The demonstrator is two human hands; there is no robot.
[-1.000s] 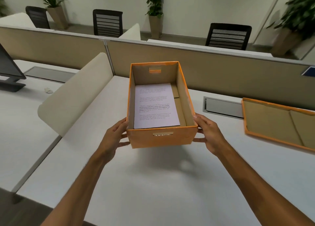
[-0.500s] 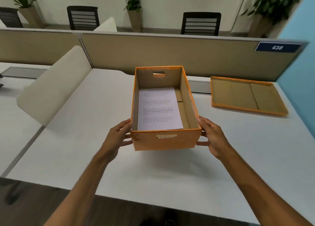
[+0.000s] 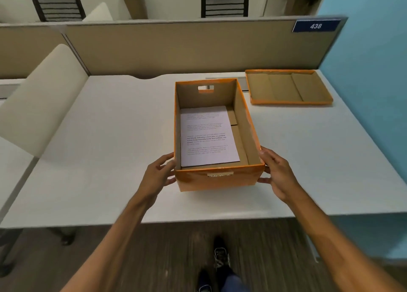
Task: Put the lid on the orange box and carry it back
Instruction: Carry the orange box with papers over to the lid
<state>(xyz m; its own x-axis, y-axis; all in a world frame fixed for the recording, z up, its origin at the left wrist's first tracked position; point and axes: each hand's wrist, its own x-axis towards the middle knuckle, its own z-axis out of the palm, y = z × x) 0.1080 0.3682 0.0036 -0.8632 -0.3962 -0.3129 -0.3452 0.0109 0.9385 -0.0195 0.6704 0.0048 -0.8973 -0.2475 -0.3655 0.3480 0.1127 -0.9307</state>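
The orange box [image 3: 218,179] stands open on the white desk [image 3: 110,137], with a printed sheet of paper [image 3: 207,135] lying in its bottom. My left hand [image 3: 157,177] presses against its left side near the front corner. My right hand [image 3: 277,177] grips the right side at the opposite corner. The orange lid [image 3: 288,87] lies upside down on the desk at the back right, its brown inside facing up, apart from the box.
A beige partition [image 3: 176,47] with a blue "438" sign [image 3: 315,26] runs along the desk's far edge. A cream side divider [image 3: 41,98] stands at the left. A blue wall [image 3: 370,71] borders the right. My shoes [image 3: 220,256] are on the floor below the desk edge.
The view has shifted back and to the right, bringing the desk's front edge, the floor and the whole lid into sight. Both hands keep hold of the box, now low on the desk.
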